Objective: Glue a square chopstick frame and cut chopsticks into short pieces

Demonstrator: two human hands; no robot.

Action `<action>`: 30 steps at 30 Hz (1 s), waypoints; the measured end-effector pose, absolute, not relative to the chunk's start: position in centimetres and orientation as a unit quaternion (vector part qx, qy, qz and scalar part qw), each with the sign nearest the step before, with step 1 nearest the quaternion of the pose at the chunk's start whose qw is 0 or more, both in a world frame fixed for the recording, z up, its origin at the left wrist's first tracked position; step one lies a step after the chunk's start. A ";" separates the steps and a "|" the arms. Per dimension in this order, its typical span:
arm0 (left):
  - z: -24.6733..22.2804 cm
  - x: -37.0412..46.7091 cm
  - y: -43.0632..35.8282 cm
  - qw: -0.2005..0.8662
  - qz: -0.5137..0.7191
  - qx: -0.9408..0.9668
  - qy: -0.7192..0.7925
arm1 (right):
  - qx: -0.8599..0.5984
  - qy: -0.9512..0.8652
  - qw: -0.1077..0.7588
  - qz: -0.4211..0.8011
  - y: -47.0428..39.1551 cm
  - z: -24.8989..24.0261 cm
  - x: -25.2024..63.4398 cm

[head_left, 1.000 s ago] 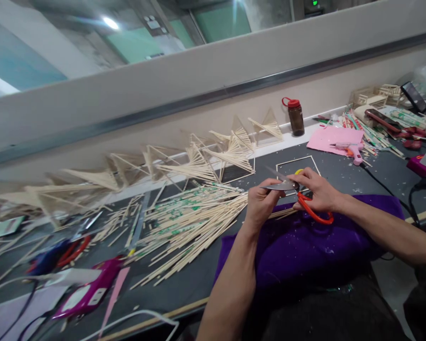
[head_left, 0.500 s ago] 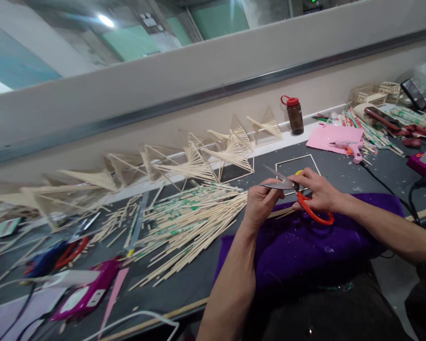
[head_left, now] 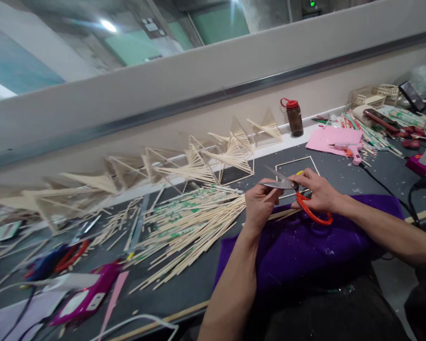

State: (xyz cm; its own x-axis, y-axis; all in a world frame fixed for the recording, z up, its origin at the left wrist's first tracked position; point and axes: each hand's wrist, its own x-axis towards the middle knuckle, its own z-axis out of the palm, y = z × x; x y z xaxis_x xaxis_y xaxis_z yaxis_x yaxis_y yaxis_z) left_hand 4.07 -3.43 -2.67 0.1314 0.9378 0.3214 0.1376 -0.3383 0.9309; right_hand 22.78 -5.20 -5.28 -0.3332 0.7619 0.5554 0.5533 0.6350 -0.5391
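No text we can read. Sign [head_left: 313, 3] high above and far beyond the fingers [head_left: 307, 174]: lit green, marks too small for us. Wrappers [head_left: 195, 207] left of the fingers, among sticks [head_left: 213, 232]: green print, blurred, we get no letters. Second batch [head_left: 358, 129] beyond the fingers and to their right: red and green print, we can't make out words. Power strip [head_left: 105, 278] well left of the fingers, near side: pale patch, we can't tell if it bears text.
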 end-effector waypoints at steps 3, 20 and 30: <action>-2.8 4.1 -3.4 0.385 0.512 0.643 0.419 | -0.406 -0.805 0.409 0.138 -5.1 -5.4 22.8; -2.1 3.3 -3.4 0.534 0.441 0.613 0.379 | -0.372 -0.824 0.402 0.146 -5.0 -5.2 23.3; -1.2 3.1 -3.7 0.632 0.353 0.563 0.398 | -0.319 -0.850 0.379 0.181 -5.3 -4.2 24.0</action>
